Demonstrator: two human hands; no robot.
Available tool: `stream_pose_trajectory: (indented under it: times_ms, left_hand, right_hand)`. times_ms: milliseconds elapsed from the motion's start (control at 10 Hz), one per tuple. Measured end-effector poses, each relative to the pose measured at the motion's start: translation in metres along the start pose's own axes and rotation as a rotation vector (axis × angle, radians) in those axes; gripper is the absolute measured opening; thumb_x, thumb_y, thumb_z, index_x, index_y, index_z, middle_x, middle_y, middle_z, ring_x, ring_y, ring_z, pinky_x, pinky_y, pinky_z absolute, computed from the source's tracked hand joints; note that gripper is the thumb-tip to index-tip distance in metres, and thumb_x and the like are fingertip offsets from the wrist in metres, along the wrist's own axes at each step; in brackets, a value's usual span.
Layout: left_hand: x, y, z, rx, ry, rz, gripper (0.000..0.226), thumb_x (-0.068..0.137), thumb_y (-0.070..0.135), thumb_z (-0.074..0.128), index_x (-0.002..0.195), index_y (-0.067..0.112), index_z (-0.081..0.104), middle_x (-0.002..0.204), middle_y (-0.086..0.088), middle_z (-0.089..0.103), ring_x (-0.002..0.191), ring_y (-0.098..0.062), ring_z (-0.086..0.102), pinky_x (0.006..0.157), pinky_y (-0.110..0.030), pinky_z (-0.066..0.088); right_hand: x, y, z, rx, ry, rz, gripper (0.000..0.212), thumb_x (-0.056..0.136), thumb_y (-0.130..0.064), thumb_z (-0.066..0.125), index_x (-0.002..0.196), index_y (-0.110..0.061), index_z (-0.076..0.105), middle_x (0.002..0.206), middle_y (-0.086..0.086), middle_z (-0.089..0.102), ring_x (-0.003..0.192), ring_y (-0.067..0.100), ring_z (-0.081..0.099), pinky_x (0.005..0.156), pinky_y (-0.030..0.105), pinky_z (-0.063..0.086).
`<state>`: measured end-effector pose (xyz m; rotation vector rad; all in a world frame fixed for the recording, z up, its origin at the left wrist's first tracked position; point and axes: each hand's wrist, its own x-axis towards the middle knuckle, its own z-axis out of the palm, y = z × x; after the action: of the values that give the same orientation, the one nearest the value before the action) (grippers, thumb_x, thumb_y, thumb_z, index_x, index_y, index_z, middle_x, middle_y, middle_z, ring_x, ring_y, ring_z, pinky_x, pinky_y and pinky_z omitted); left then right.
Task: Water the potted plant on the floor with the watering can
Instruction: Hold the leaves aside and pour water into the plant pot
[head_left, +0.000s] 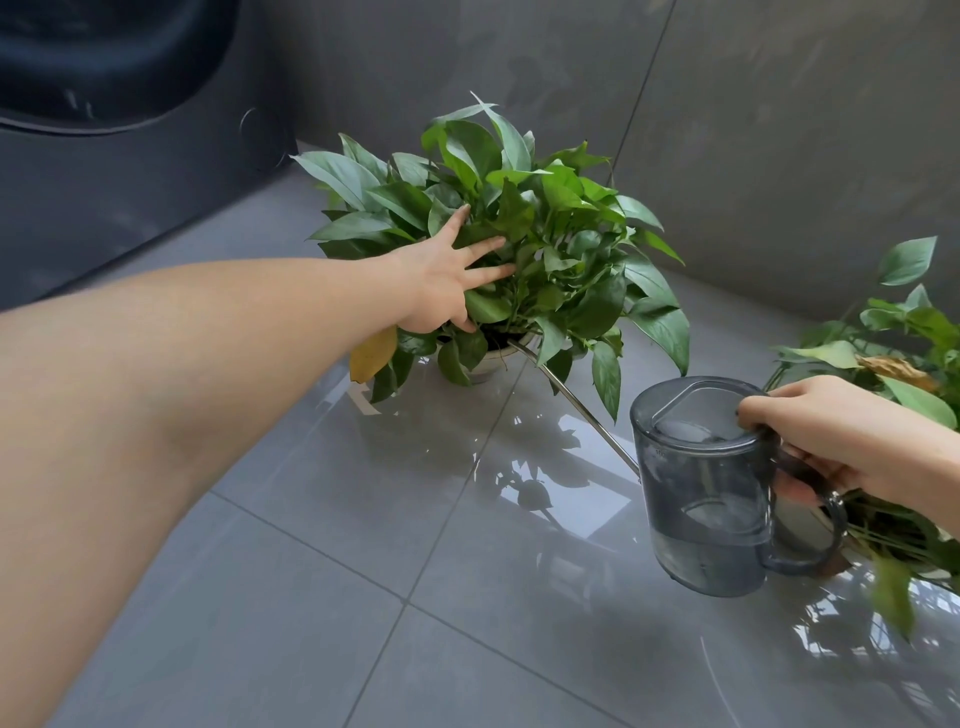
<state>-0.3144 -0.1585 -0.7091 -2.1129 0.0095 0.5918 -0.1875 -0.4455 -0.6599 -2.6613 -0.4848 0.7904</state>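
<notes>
Nearest, the right hand (826, 441) is wrapped around the handle of the translucent grey watering can (711, 488), thumb on its rim. It looks partly full, so moderately heavy, rigid and sloshy; the handle is the sound grip. Its thin metal spout (571, 400) reaches the pot (493, 358) rim. Farther off on the tiled floor (311, 597), the left hand (441, 280), fingers spread and holding nothing, presses soft pothos leaves (519, 223) aside.

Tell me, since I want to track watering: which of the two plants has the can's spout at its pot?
The middle plant, the one whose leaves the left hand parts; the spout reaches its pot rim. The plant at right sits behind the can.
</notes>
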Motion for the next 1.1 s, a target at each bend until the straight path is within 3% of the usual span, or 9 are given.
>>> stream_pose_trajectory:
  times_ms: [500,700,900,1100]
  left_hand:
    - [0.0009,0.0002,-0.0006,0.002,-0.002,-0.001,0.062,0.096,0.017,0.033,0.142,0.055,0.016,0.158,-0.012,-0.019,0.141,-0.042,-0.021,0.105,-0.075,-0.003]
    - [0.0008,0.0001,-0.0009,0.004,-0.001,0.000,0.061,0.096,0.017,0.032,0.142,0.054,0.017,0.158,-0.012,-0.018,0.141,-0.042,-0.020,0.105,-0.075,-0.003]
    - [0.0006,-0.0001,-0.0018,-0.003,0.000,0.000,0.061,0.096,0.016,0.032,0.142,0.053,0.018,0.158,-0.012,-0.018,0.141,-0.042,-0.020,0.105,-0.075,-0.004]
    - [0.0000,-0.0006,-0.0018,0.004,-0.002,0.001,0.062,0.096,0.016,0.033,0.142,0.053,0.018,0.158,-0.012,-0.018,0.141,-0.042,-0.020,0.105,-0.075,-0.004]
  right_hand:
    - [0.0015,-0.0020,-0.0023,-0.003,0.000,0.011,0.018,0.087,-0.013,0.055,0.079,0.001,0.061,0.051,0.016,0.054,0.029,0.024,0.052,0.038,0.023,0.046]
    - [0.0012,-0.0020,-0.0031,0.003,-0.003,0.005,0.018,0.086,-0.012,0.054,0.074,0.000,0.060,0.035,0.012,0.053,0.025,0.022,0.050,0.037,0.020,0.043]
    - [-0.0012,-0.0032,-0.0045,0.029,-0.020,0.011,0.018,0.088,-0.011,0.051,0.081,0.002,0.061,0.034,0.013,0.051,0.020,0.020,0.043,0.032,0.014,0.035]
    - [-0.0013,-0.0042,-0.0014,0.026,0.001,0.022,0.022,0.087,-0.011,0.053,0.087,0.007,0.066,0.048,0.017,0.056,0.026,0.022,0.049,0.034,0.018,0.042]
